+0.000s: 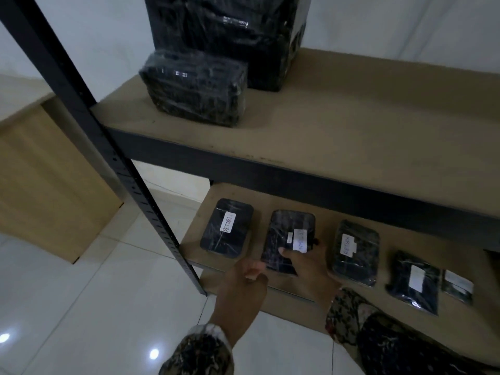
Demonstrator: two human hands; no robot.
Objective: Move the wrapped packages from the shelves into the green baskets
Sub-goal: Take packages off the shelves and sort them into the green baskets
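Several black wrapped packages with white labels lie in a row on the lower shelf (303,299). My right hand (308,266) grips the second package (284,234), thumb on top near its label, and the package is tilted up off the board. My left hand (243,288) hovers just left of it, fingers curled, holding nothing. A package labelled RETURN (227,228) lies to the left, and another RETURN package (354,253) to the right, then two smaller packages (414,282) (457,285). No green basket is in view.
The upper shelf (351,125) carries a medium wrapped package (194,90) and a large wrapped box (230,36) behind it. A black steel upright (108,147) stands at the left. A wooden cabinet (43,180) sits on the white tiled floor (94,307).
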